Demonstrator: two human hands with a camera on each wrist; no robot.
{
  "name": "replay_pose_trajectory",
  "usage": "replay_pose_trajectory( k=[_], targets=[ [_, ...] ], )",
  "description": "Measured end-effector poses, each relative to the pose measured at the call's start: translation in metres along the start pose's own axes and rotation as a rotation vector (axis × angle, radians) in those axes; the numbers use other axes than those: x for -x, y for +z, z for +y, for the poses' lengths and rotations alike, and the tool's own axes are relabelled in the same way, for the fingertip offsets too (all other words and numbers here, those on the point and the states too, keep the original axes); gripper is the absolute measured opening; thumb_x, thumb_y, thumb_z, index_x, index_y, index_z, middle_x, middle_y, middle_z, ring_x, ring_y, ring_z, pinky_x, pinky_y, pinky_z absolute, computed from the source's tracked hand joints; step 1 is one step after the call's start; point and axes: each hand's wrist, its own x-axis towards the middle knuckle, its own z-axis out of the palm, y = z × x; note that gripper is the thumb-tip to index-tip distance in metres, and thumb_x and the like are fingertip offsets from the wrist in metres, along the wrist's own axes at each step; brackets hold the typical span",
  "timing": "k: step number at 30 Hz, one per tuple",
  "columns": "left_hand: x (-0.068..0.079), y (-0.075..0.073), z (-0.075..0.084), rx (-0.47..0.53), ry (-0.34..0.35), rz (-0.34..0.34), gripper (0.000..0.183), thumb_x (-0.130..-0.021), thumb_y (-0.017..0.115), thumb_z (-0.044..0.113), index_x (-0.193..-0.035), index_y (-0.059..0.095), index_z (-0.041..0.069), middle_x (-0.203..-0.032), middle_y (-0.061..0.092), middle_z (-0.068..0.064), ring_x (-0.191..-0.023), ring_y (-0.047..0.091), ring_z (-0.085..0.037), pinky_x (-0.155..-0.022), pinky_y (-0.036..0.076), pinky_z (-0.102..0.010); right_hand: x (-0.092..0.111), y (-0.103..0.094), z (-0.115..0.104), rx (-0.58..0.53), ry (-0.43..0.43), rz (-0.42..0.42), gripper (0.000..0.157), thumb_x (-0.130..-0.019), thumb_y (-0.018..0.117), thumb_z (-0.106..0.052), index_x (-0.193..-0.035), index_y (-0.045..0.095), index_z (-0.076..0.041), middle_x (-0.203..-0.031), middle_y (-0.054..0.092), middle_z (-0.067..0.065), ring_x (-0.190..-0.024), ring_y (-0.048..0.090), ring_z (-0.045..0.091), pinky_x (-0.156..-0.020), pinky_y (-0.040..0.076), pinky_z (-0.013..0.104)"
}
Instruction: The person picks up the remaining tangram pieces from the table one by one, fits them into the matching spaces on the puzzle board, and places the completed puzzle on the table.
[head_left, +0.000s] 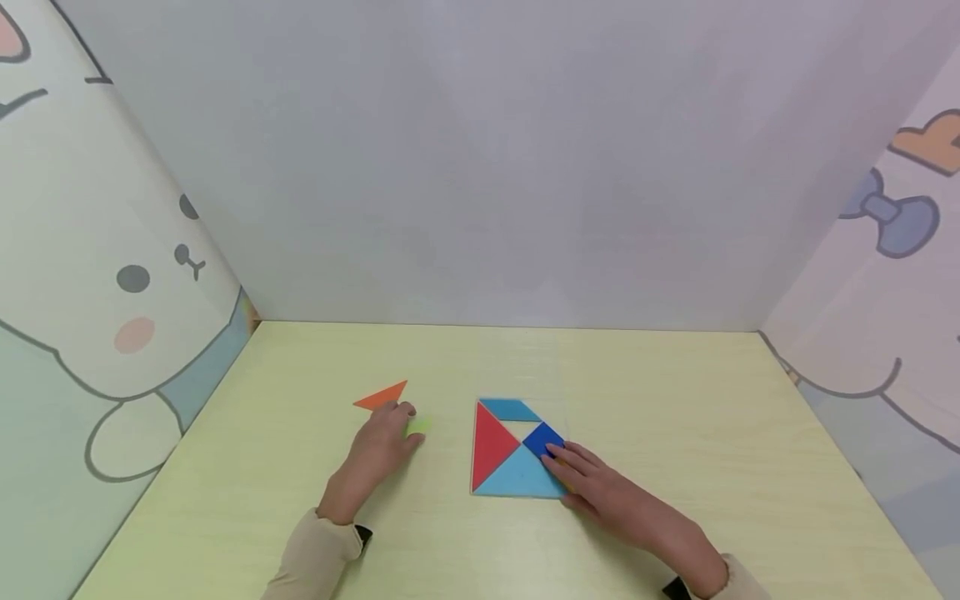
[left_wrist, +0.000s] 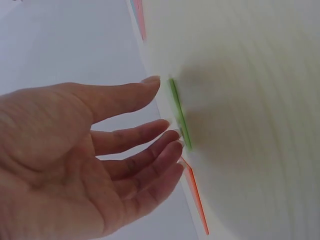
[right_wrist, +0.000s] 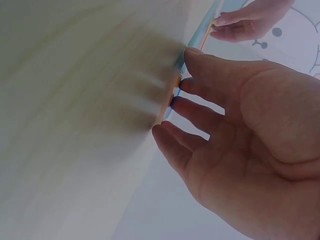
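Observation:
My left hand [head_left: 384,437] hovers by a light green piece [head_left: 418,426], thumb and fingers spread apart near it. In the left wrist view the green piece [left_wrist: 180,114] lies just past the fingertips, with nothing gripped. Beyond the fingers is an orange triangle [head_left: 382,396], partly covered by the hand. My right hand [head_left: 611,492] rests at the right side of a tangram, its fingers touching a dark blue square [head_left: 543,439] and its thumb by the corner of a light blue triangle [head_left: 519,477]. A red triangle [head_left: 491,448] and a blue four-sided piece [head_left: 510,409] complete the visible arrangement.
The pieces lie on a pale wooden tabletop [head_left: 247,475]. A plain grey-white wall [head_left: 495,167] rises behind it. Side panels with cartoon drawings stand at left [head_left: 97,275] and right [head_left: 862,308]. A pale gap shows between the tangram pieces.

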Motion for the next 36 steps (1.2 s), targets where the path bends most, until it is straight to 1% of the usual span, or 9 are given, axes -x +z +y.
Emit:
replay_pose_trajectory(
  k=[3, 9, 14, 19, 26, 31, 36],
  targets=[
    [0.0008, -0.0003, -0.0041, 0.021, -0.015, -0.005, 0.03, -0.088, 0.081, 0.011, -0.109, 0.065, -0.004, -0.106, 0.063, -0.016, -0.1, 0.061, -0.034, -0.082, 0.054, -0.049, 0.0006, 0.0012, -0.0001, 0.022, -0.01, 0.012, 0.055, -0.103, 0.062, -0.014, -0.154, 0.045, -0.003, -0.158, 0.044, 0.016, -0.143, 0.039, 0.044, -0.103, 0.051, 0.049],
    [0.0012, -0.0023, -0.007, 0.064, -0.02, -0.012, 0.029, -0.087, 0.082, 0.011, -0.105, 0.063, -0.002, -0.105, 0.06, -0.015, -0.095, 0.058, -0.032, -0.077, 0.053, -0.048, 0.0011, 0.0014, -0.0005, 0.037, -0.012, 0.017, 0.055, -0.102, 0.063, -0.014, -0.153, 0.046, -0.003, -0.157, 0.046, 0.016, -0.143, 0.04, 0.044, -0.103, 0.051, 0.049],
    [0.0012, -0.0027, -0.0077, 0.068, -0.019, -0.019, 0.026, -0.087, 0.082, 0.01, -0.101, 0.063, 0.001, -0.099, 0.057, -0.011, -0.09, 0.054, -0.028, -0.073, 0.051, -0.044, 0.0009, 0.0006, -0.0018, 0.034, -0.013, 0.02, 0.054, -0.102, 0.064, -0.013, -0.153, 0.047, -0.003, -0.157, 0.046, 0.016, -0.142, 0.041, 0.044, -0.102, 0.052, 0.049],
    [0.0007, -0.0021, -0.0084, 0.078, -0.015, -0.024, 0.024, -0.087, 0.081, 0.008, -0.099, 0.062, 0.002, -0.093, 0.055, -0.008, -0.086, 0.05, -0.024, -0.072, 0.048, -0.041, 0.0001, -0.0003, -0.0019, 0.029, -0.04, 0.044, 0.053, -0.102, 0.063, -0.013, -0.151, 0.048, -0.001, -0.155, 0.047, 0.018, -0.14, 0.042, 0.045, -0.101, 0.053, 0.048],
    [-0.001, -0.001, -0.0085, 0.107, -0.007, -0.016, 0.022, -0.087, 0.082, 0.006, -0.099, 0.064, 0.002, -0.094, 0.057, -0.009, -0.088, 0.052, -0.026, -0.075, 0.05, -0.045, 0.0, 0.0011, -0.0009, 0.046, -0.072, 0.072, 0.053, -0.101, 0.065, -0.012, -0.15, 0.049, -0.001, -0.153, 0.049, 0.019, -0.138, 0.044, 0.045, -0.099, 0.054, 0.046],
    [-0.0021, -0.0003, -0.0088, 0.14, -0.011, -0.012, 0.021, -0.086, 0.082, 0.005, -0.099, 0.066, 0.004, -0.097, 0.061, -0.01, -0.092, 0.056, -0.028, -0.078, 0.051, -0.047, 0.0003, 0.0013, -0.0004, 0.036, -0.067, 0.062, 0.053, -0.102, 0.064, -0.012, -0.151, 0.049, -0.001, -0.154, 0.048, 0.019, -0.139, 0.043, 0.045, -0.1, 0.054, 0.046],
    [-0.0022, 0.0001, -0.0103, 0.176, -0.021, -0.025, 0.023, -0.085, 0.083, 0.005, -0.1, 0.066, 0.004, -0.097, 0.061, -0.01, -0.092, 0.057, -0.027, -0.08, 0.051, -0.047, 0.0006, 0.0011, -0.0006, 0.035, -0.073, 0.065, 0.053, -0.102, 0.064, -0.012, -0.151, 0.049, -0.001, -0.153, 0.048, 0.019, -0.138, 0.043, 0.045, -0.099, 0.054, 0.045]
  ],
)
